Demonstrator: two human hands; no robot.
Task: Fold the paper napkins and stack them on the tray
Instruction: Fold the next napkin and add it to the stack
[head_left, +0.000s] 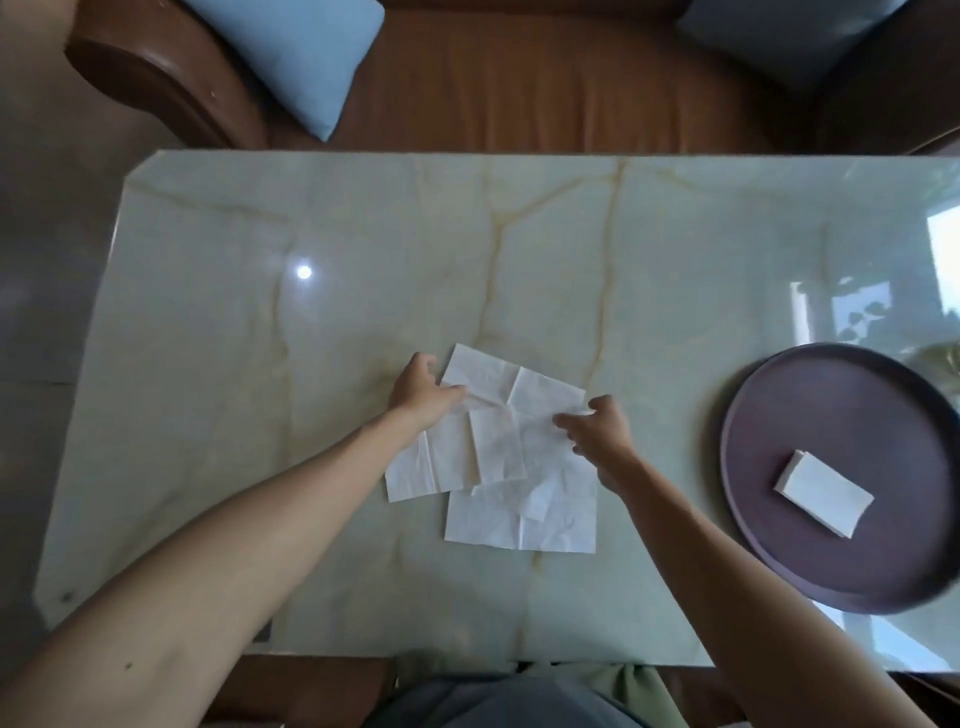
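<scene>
Three unfolded white paper napkins overlap near the middle of the pale green marble table (260, 322); the top creased white napkin (519, 395) lies tilted, its long axis running from far-left to near-right, with a second flat white napkin (441, 462) under its left side and a third white napkin (524, 514) nearest the person. The left hand (421, 389) rests on the top napkin's left edge, fingers curled and seemingly pinching it; the right hand (597, 431) pinches its right corner; so the sheet lies directly between both hands, equally near each. Well to the right sits the round dark purple tray (769, 509), holding one small folded white napkin stack (826, 488); the right hand is nearer it for stacking.
</scene>
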